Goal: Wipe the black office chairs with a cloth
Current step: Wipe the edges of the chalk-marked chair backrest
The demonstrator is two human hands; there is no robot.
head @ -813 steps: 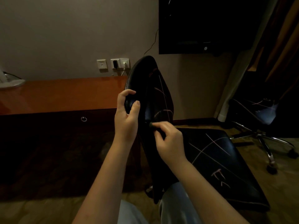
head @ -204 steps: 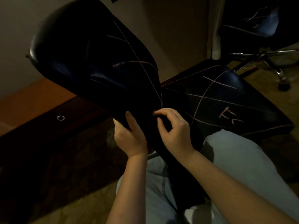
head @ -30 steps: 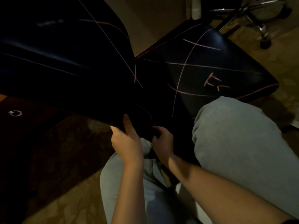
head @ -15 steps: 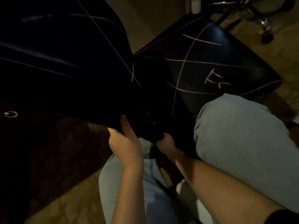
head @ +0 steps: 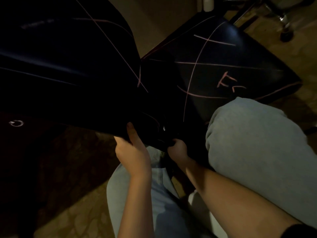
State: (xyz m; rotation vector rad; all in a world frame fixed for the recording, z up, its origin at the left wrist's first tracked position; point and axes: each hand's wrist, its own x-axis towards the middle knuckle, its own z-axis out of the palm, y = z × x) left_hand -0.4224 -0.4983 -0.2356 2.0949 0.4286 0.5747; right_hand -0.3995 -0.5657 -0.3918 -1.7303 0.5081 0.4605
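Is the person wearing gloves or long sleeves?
No gloves. The left hand and right hand are bare, with no rings or watch showing. Both forearms are uncovered; a dark sleeve edge shows only high on the right arm.

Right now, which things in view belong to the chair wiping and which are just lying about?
Job: chair backrest, gripped by left hand; pink-marked seat; dark wad, probably the cloth, in right hand; another chair's wheeled base.
Just there: drawer ring pull; patterned carpet.
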